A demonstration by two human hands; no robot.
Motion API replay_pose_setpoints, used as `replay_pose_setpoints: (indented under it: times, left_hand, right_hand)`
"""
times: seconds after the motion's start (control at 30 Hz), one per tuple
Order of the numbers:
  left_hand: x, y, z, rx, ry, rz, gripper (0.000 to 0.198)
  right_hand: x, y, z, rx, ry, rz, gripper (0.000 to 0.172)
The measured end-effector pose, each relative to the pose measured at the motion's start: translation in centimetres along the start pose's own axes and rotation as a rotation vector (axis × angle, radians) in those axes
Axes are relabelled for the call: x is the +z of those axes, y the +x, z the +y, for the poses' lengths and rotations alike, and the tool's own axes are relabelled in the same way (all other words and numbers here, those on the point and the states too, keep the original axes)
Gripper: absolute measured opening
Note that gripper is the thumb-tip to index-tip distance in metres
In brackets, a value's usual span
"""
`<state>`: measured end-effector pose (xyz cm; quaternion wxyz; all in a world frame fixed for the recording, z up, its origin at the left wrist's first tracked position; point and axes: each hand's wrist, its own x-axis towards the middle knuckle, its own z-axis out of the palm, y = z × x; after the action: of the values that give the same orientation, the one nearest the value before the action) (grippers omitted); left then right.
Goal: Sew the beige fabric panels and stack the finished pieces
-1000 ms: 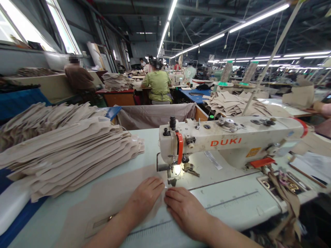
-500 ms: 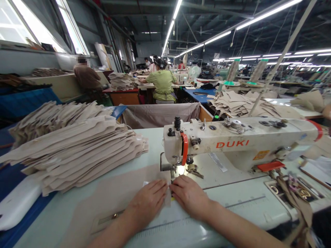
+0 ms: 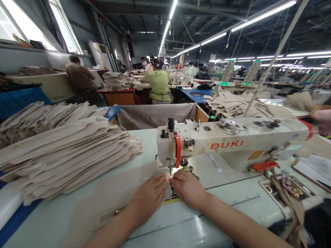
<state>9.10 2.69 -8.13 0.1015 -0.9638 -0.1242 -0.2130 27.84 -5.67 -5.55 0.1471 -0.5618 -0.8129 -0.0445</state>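
Observation:
My left hand (image 3: 151, 193) lies flat on a beige fabric piece (image 3: 124, 182), fingers stretched toward the machine's needle. My right hand (image 3: 190, 191) has its fingers bent together in a pinch at the fabric's right edge, just in front of the presser foot. Both hands' fingertips nearly meet there. Over them stands the head of a white sewing machine (image 3: 167, 146) with an orange guard, its lamp lighting the stitching spot. My right fingers partly hide the fabric edge. A small white label (image 3: 145, 179) shows beside my left fingers.
Stacked beige fabric pieces (image 3: 77, 155) lie on the left of the table (image 3: 144, 237). A tray (image 3: 269, 198) with metal rings and straps sits at right. Behind the machine is a cloth-lined bin (image 3: 157, 115). Co-workers sit farther off; a blurred hand (image 3: 323, 117) shows at far right.
The view has turned slightly right. My hands and the fabric have slid a little forward toward the needle, uncovering more of a yellow strip on the table.

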Motion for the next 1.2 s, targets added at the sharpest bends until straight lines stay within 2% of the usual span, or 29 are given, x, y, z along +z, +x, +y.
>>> replay_pose_setpoints:
  times: [0.67, 0.9, 1.2]
  left_hand:
    - [0.1, 2.0, -0.8, 0.006, -0.073, 0.02, 0.037]
    - [0.1, 2.4, -0.9, 0.034, -0.053, 0.095, 0.04]
    - [0.1, 2.3, -0.8, -0.004, -0.107, 0.085, 0.038]
  right_hand:
    - [0.7, 0.2, 0.5, 0.098, -0.027, 0.085, 0.022]
    - [1.0, 0.2, 0.7, 0.118, -0.028, 0.082, 0.021]
    - [0.6, 0.1, 0.5, 0.108, 0.002, 0.08, 0.021]
